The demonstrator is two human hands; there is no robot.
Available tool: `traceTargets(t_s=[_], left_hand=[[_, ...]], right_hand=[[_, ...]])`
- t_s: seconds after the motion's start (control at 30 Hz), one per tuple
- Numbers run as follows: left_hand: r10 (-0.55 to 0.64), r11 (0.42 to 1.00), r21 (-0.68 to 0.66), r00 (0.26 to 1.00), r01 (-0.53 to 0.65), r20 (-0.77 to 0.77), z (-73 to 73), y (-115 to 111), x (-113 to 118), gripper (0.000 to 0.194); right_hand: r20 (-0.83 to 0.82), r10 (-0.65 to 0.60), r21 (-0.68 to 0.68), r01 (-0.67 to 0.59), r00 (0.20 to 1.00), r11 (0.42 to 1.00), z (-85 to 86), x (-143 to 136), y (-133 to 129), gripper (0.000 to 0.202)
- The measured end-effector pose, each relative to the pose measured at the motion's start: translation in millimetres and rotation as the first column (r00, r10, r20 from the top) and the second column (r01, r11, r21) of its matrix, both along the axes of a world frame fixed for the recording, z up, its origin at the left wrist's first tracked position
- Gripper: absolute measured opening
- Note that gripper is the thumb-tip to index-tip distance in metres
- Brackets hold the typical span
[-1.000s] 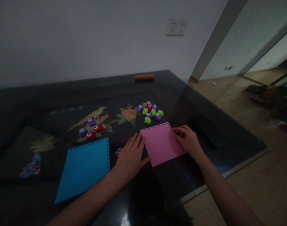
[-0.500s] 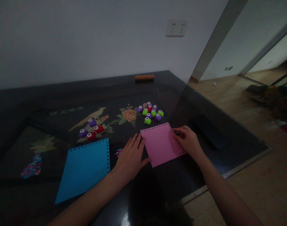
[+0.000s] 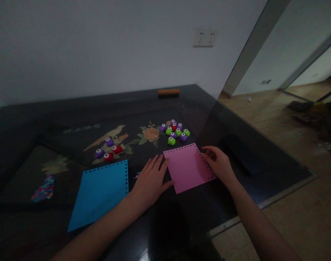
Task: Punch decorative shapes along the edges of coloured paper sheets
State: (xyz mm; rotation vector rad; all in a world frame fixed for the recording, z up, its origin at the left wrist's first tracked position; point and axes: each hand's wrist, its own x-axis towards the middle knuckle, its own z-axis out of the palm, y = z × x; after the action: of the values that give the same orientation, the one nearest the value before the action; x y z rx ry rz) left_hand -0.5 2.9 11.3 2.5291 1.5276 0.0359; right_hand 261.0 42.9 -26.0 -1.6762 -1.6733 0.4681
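A pink paper sheet (image 3: pixel 186 169) lies flat on the dark table, with small holes along its top and right edges. My left hand (image 3: pixel 151 177) is spread flat at the sheet's left edge, its thumb by the lower left corner. Beside the right edge, my right hand (image 3: pixel 217 161) has its fingers curled, thumb and index fingertips close together; whatever lies between them is hidden. A blue paper sheet (image 3: pixel 100 194) with punched holes lies to the left, partly under my left forearm. Small paper bits (image 3: pixel 137 174) show beside my left hand.
Small craft punches (image 3: pixel 171 141) with white round tops sit grouped beyond the pink sheet. More red and purple punches (image 3: pixel 116 149) stand behind the blue one. A confetti pile (image 3: pixel 44 188) lies far left, a dark flat object (image 3: pixel 241 154) right, and a brown bar (image 3: pixel 169 92) at the back.
My right fingertips have shifted slightly outward along the pink sheet's right edge. My left hand stays in place. The view has moved slightly, showing a pink corner at the far left.
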Motion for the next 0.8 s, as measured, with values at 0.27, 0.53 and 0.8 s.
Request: traceTargets(t_s=[0.27, 0.53, 0.8], left_hand=[[-0.002, 0.997, 0.080, 0.993, -0.007, 0.116, 21.0, 2, -21, 0.048], [0.180, 0.954, 0.186, 0.947, -0.234, 0.267, 0.3, -9, -134, 0.035], [0.307, 0.916, 0.119, 0.861, -0.383, 0.405, -25.8, -5, -222, 0.034]], right_hand=[[-0.011, -0.007, 0.004, 0.007, 1.000, 1.000, 2.0, -1, -1, 0.029], [-0.064, -0.026, 0.046, 0.029, 0.998, 0.999, 7.3, -3, -4, 0.031], [0.016, 0.259, 0.182, -0.257, 0.966, 0.949, 51.0, -64, -15, 0.021]])
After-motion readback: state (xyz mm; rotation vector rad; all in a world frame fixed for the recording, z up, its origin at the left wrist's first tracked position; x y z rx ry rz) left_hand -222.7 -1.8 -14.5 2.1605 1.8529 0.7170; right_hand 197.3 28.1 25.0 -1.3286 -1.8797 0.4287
